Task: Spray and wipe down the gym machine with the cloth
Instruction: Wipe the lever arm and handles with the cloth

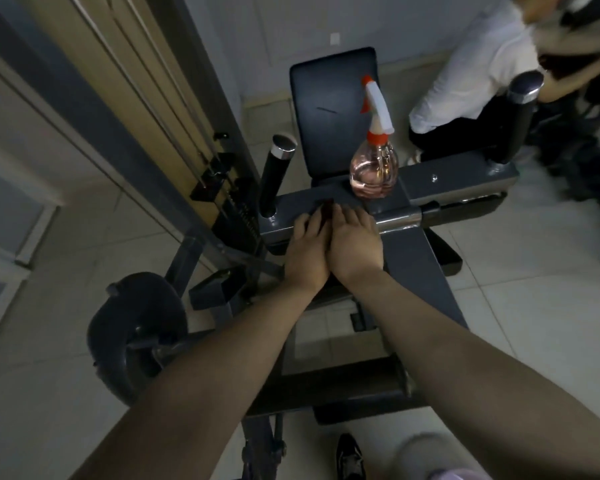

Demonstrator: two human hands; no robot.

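Fingers (352, 216) of the right hand (355, 244) lie stretched forward and flat, pressing down on a dark cloth (326, 212) of which we see only a small reddish patch between the two hands. The left hand (307, 249) sits touching the right, its fingers bent at the knuckles over the same patch; whether they pinch the cloth or merely press it, we cannot tell. The cloth lies on the grey crossbar (465, 174) of the gym machine (413, 271), left of the bar's centre. We judge the wiping step to be in hand. The spray bottle (373, 168), pink liquid low in its clear body, stands upright on the crossbar just beyond the right fingertips. Behind it is the black seat pad (329, 98), with a chrome-capped handle (274, 174) to the left. A person in a white shirt (465, 81) crouches close behind the machine on the right. Principal risk: a forward or rightward stroke would carry the hand into the bottle, which rests on a narrow surface and could topple to the tiled floor. Secondary risk: with so little cloth showing, bare fingers may drag on the bar and leave smears. Any fresh spraying towards the rear could drift onto the crouching person.
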